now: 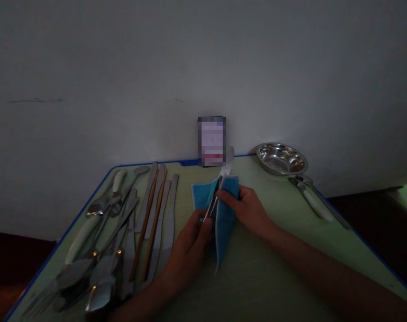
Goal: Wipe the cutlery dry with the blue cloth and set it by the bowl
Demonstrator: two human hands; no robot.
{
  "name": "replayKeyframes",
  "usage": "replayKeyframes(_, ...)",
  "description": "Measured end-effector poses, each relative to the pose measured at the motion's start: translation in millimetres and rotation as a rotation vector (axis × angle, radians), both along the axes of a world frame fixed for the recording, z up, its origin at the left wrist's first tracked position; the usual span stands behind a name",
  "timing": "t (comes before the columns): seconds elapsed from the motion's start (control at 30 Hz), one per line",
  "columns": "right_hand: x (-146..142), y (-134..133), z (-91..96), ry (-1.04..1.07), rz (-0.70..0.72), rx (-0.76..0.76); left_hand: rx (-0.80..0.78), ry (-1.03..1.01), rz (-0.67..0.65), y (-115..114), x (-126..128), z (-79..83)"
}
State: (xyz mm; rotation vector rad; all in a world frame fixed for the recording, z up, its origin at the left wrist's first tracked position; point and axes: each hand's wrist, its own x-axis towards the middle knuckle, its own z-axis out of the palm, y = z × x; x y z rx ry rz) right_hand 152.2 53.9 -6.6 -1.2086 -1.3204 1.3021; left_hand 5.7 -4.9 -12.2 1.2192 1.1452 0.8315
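Note:
My left hand (191, 241) is closed around the lower end of a table knife (227, 162), whose broad rounded blade points up and away from me. With my right hand (252, 208) I pinch a blue cloth (227, 210) with pale edging, thumb on top. The cloth is folded around the middle of the knife and hangs down toward the table, and one flap of it spreads out to the left. Much of the knife's handle is hidden by my left fingers and the cloth.
Left on the green, blue-edged table (273, 268) lie several knives (169, 219), spoons (100, 293) and forks (42, 297), plus two wooden chopsticks (152, 228). A phone (212, 141) leans on the wall. Back right are a metal bowl (282, 158) and white-handled cutlery (314, 203).

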Motion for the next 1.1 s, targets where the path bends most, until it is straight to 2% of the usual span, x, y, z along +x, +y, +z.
replayKeyframes(0.1,5,6,0.4,0.036,-0.09,0.01,0.051,0.125,-0.013,0,0,3.6)
replayKeyframes(0.23,12,15,4.6,0.212,-0.174,0.001,0.136,0.24,-0.078,0,0,10.5)
replayKeyframes(0.33,17,21,11.7,0.324,-0.204,-0.015,0.169,0.247,-0.12,-1,0,13.2)
replayKeyframes(0.5,26,29,27.1,0.461,-0.301,-0.053,0.176,0.217,-0.118,-2,-1,11.5)
replayKeyframes(0.6,28,30,30.7,0.554,-0.283,-0.04,0.155,0.219,-0.103,-3,-1,10.2)
replayKeyframes(0.7,27,28,28.6,0.541,-0.214,-0.034,0.126,0.204,-0.105,-4,-1,9.3)
replayKeyframes(0.83,24,24,25.5,0.414,-0.149,-0.036,0.099,0.164,-0.101,-3,0,7.2)
replayKeyframes(1.1,24,24,25.5,0.387,-0.26,-0.019,0.063,0.167,-0.113,-1,0,7.6)
